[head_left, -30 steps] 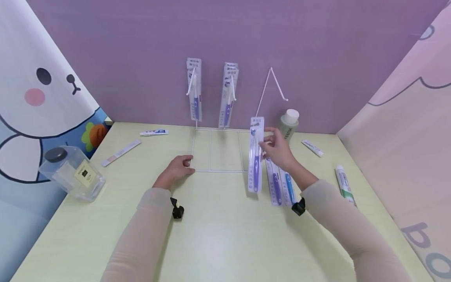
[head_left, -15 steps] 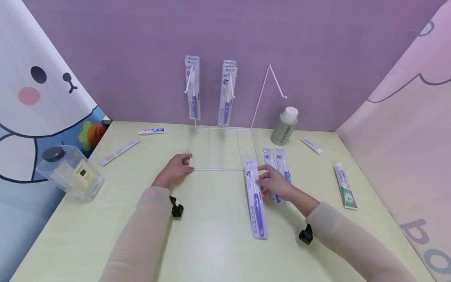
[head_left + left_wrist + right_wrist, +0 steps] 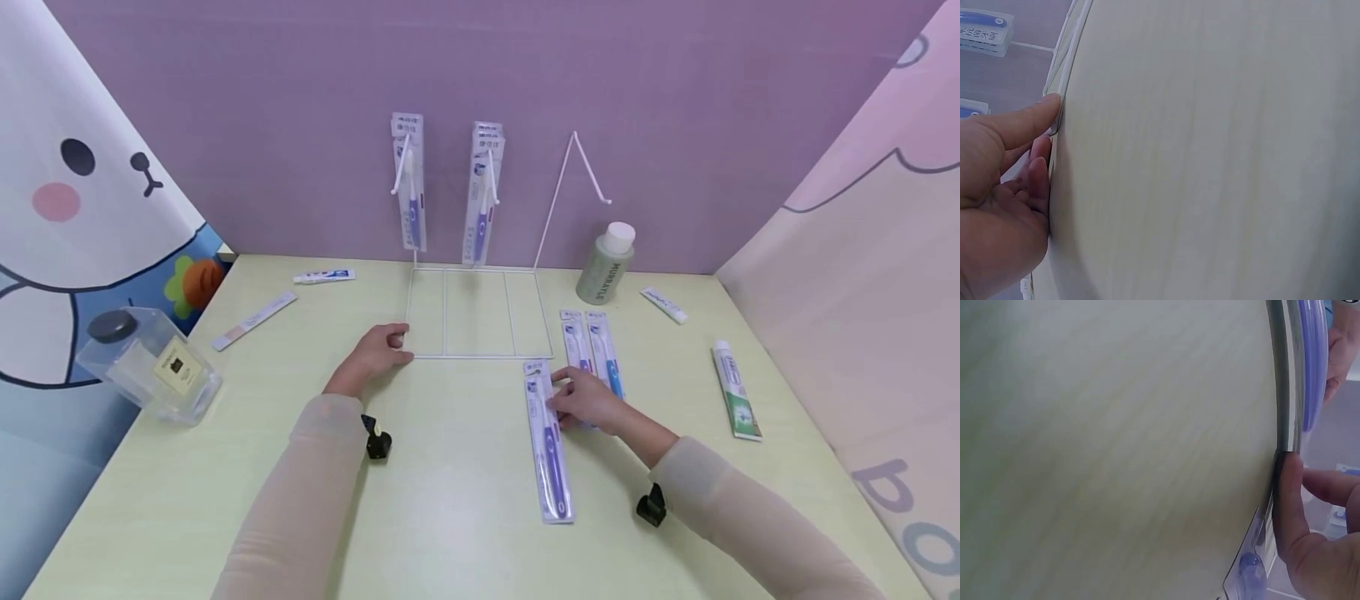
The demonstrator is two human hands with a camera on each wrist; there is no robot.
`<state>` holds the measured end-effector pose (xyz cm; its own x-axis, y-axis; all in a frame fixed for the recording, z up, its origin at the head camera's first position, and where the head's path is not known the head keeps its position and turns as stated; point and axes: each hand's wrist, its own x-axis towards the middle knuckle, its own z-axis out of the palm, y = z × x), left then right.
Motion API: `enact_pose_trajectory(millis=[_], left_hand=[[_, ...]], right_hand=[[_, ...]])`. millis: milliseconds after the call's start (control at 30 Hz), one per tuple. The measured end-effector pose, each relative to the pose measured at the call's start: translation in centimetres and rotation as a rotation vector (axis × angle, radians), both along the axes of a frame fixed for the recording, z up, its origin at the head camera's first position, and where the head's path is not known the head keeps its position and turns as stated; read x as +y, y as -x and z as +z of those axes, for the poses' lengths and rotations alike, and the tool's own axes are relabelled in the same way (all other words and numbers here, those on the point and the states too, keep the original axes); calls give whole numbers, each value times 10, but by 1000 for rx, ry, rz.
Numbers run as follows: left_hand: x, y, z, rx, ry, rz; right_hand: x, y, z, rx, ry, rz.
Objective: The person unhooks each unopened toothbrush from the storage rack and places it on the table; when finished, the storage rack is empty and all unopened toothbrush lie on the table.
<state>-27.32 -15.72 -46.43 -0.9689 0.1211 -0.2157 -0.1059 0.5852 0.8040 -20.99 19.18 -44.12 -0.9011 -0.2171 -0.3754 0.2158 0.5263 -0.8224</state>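
Note:
My left hand [image 3: 375, 352] pinches the front left corner of a white wire display rack [image 3: 480, 357]; in the left wrist view the thumb [image 3: 1038, 117] rests on the wire. My right hand [image 3: 588, 402] holds a packaged purple toothbrush [image 3: 552, 458] by its right edge, low over or on the table before the rack. In the right wrist view the thumb [image 3: 1291, 494] touches the pack's edge. Packaged toothbrushes hang on the rack's left hook [image 3: 411, 212] and middle hook [image 3: 492, 179]. The right hook [image 3: 592, 171] is bare.
Two packaged toothbrushes [image 3: 602, 337] lie right of the rack, partly behind my right hand. A green bottle [image 3: 603, 271] stands behind them. Toothpaste tubes [image 3: 735, 392] lie at the right, with a small tube [image 3: 325, 276], a slim box [image 3: 255, 320] and a clear bottle [image 3: 161, 367] at left.
My right hand has brought the packaged toothbrush down and toward me, from in front of the right hook's upright to the table's front area. My left hand stays at the rack corner.

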Motion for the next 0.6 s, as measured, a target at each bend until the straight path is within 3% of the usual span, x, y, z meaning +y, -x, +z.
enact_pose_trajectory(millis=[167, 367, 500, 600], left_hand=[[-1, -1, 2, 6, -1, 8], [-1, -3, 1, 15, -19, 11], [-1, -3, 0, 16, -21, 16], [1, -2, -2, 19, -21, 17]], right_hand=[[-3, 1, 3, 28, -127, 19], [-3, 7, 13, 72, -328, 109], [-11, 22, 33, 110, -364, 137], [-23, 42, 53, 199, -372, 140]])
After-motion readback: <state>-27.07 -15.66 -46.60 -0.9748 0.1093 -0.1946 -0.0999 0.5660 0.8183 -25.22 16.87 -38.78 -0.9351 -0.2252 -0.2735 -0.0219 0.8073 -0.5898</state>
